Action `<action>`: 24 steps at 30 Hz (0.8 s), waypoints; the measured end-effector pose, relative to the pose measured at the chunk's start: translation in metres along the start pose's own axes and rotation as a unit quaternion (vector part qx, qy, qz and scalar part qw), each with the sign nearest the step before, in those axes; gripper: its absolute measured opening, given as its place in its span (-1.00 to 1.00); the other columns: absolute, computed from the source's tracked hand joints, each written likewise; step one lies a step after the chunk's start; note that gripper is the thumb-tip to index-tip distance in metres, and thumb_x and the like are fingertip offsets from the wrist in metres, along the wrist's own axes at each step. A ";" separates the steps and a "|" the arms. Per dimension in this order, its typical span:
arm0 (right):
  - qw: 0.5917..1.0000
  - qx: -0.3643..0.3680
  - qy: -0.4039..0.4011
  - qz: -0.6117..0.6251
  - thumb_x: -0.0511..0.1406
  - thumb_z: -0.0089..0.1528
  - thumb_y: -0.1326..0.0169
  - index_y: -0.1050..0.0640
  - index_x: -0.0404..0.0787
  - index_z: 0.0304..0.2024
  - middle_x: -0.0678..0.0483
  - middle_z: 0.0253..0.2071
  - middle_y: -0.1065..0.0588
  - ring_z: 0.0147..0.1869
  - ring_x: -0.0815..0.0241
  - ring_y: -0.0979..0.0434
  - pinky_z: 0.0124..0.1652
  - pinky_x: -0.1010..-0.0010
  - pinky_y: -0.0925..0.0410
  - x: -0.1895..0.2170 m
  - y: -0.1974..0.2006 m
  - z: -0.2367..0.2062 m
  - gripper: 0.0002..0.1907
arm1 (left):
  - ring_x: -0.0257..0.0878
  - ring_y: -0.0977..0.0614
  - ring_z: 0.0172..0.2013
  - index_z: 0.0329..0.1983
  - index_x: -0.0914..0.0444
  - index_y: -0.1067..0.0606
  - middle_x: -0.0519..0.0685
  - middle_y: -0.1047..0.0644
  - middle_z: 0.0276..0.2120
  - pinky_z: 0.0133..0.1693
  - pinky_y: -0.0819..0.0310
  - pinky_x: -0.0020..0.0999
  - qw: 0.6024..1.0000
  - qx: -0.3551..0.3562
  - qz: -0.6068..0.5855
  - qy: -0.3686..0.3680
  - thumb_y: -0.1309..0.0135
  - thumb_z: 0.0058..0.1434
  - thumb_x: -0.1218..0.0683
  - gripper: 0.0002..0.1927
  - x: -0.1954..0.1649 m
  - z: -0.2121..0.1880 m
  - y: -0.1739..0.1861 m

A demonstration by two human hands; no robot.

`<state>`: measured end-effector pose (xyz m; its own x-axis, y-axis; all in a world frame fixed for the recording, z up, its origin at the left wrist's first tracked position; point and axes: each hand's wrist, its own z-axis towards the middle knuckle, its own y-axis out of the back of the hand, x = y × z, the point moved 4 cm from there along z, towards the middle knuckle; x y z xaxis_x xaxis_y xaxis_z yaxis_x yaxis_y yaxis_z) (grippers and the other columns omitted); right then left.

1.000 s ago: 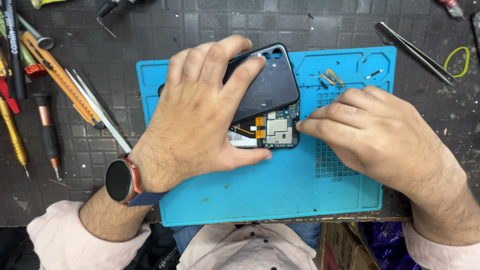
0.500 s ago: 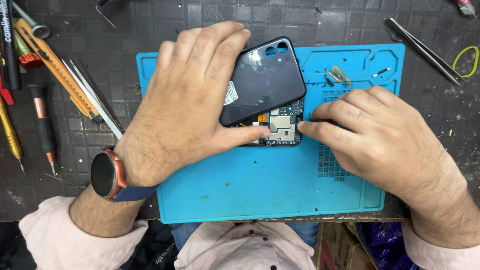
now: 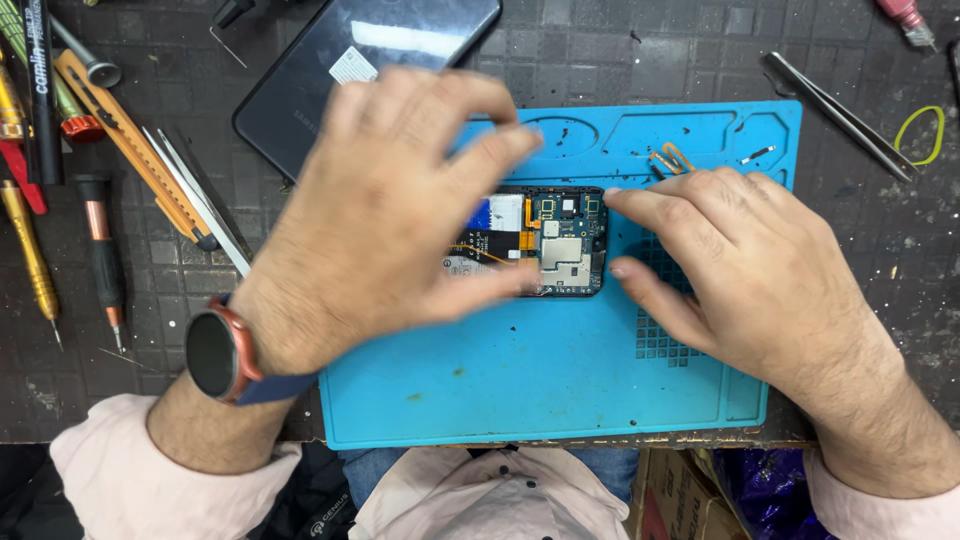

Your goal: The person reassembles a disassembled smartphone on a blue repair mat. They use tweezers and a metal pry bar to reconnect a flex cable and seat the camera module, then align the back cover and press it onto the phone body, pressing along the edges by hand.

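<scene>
The opened phone (image 3: 540,240) lies mid-frame on the blue mat (image 3: 560,390), circuit board bared. The left hand (image 3: 390,210) hovers over it, grip wide and empty; the right hand (image 3: 740,270) steadies its edge with its fingertips. The back cover (image 3: 340,70) rests upper left on the counter (image 3: 120,370). Board work likely comes next, needing a fine tool.

A dark work surface (image 3: 620,60) of small square tiles, scuffed and dusty, fills the view. At centre lies a blue mat (image 3: 520,390) with moulded compartments along its far edge. At nine o'clock sit screwdrivers (image 3: 100,250), an orange cutter (image 3: 130,150) and a metal blade (image 3: 200,200). At two o'clock rest tweezers (image 3: 835,110) and a yellow-green rubber band (image 3: 920,130). At five o'clock, below the bench edge, a cardboard box (image 3: 680,500) and a purple bag (image 3: 765,490) show. Light is even and bright from above.
</scene>
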<state>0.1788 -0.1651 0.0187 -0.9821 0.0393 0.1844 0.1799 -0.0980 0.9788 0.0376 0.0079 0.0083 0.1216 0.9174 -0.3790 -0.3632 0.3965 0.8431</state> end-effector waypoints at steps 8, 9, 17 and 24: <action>0.998 -0.002 -0.060 0.033 -0.28 0.16 -0.29 -0.54 -0.22 0.00 -0.02 -0.19 -0.52 -0.09 0.01 -0.58 -0.14 0.24 -0.44 -0.006 0.000 -0.003 -0.63 | 0.00 -0.45 -0.06 0.02 0.38 -0.50 0.08 -0.44 -0.09 -0.05 -0.32 -0.13 0.996 0.074 -0.024 0.032 -0.41 -0.15 -0.19 -0.22 -0.015 0.001 -0.021; 0.996 0.002 -0.078 0.054 -0.30 0.18 -0.29 -0.54 -0.21 0.00 -0.01 -0.16 -0.53 -0.09 0.02 -0.58 -0.13 0.25 -0.44 -0.008 -0.001 -0.004 -0.65 | 0.01 -0.45 -0.08 -0.01 0.40 -0.49 0.09 -0.44 -0.11 -0.07 -0.32 -0.14 0.996 0.083 -0.015 0.042 -0.41 -0.18 -0.19 -0.22 -0.016 0.001 -0.023; 0.880 0.011 -0.183 0.439 -0.33 0.31 -0.12 -0.44 -0.36 0.17 0.04 -0.12 -0.55 -0.08 0.33 -0.62 -0.10 0.47 -0.55 -0.021 -0.017 -0.019 -0.60 | 0.07 -0.47 -0.05 -0.04 0.36 -0.44 0.11 -0.43 -0.09 -0.05 -0.44 -0.11 0.992 -0.030 -0.096 0.071 -0.41 -0.20 -0.02 -0.31 -0.025 0.003 -0.008; 0.786 0.078 -0.207 0.577 -0.37 0.28 -0.11 -0.55 -0.37 -0.10 0.06 -0.33 -0.62 -0.27 0.35 -0.66 -0.30 0.49 -0.55 -0.017 -0.034 -0.033 -0.81 | 0.11 -0.45 -0.08 -0.01 0.36 -0.42 0.13 -0.40 -0.08 -0.09 -0.46 -0.07 0.985 -0.086 -0.125 0.084 -0.48 -0.17 0.00 -0.29 -0.035 0.003 -0.004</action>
<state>0.1877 -0.1954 -0.0203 -0.0629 0.3373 0.9393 0.9739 -0.1851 0.1316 0.0374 -0.0253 0.0196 0.0785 0.7672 -0.6366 -0.4949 0.5843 0.6432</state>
